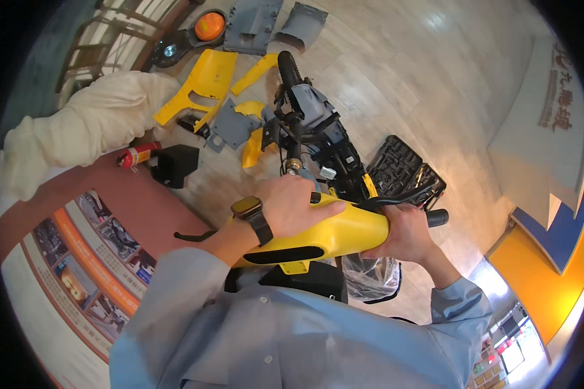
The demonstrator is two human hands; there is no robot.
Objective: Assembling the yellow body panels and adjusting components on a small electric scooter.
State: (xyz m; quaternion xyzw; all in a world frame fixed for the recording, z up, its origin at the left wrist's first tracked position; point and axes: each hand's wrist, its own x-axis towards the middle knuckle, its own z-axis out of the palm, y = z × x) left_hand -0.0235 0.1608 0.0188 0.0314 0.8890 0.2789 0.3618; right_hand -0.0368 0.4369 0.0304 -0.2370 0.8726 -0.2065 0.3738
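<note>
Between my two hands is a yellow plastic handlebar cover (353, 231) with a dark oval opening in its near side. My left hand (285, 206), with a watch at the wrist, grips its left part, thumb lying along the top. At the right end my right hand (405, 232) is closed around the edge; some of its fingers are hidden underneath. The cover sits over the handlebar of a partly stripped scooter (328, 133), whose black right grip (437, 218) and left brake lever (191, 236) stick out. Whether the cover touches the handlebar I cannot tell.
Yellow body panels (211, 71) and grey panels (252, 26) lie on the floor beyond, beside an orange-lensed light unit (209, 27). A black tool case (399, 162) lies open right of the scooter. A red fire extinguisher (136, 154) and printed board (87, 259) are left.
</note>
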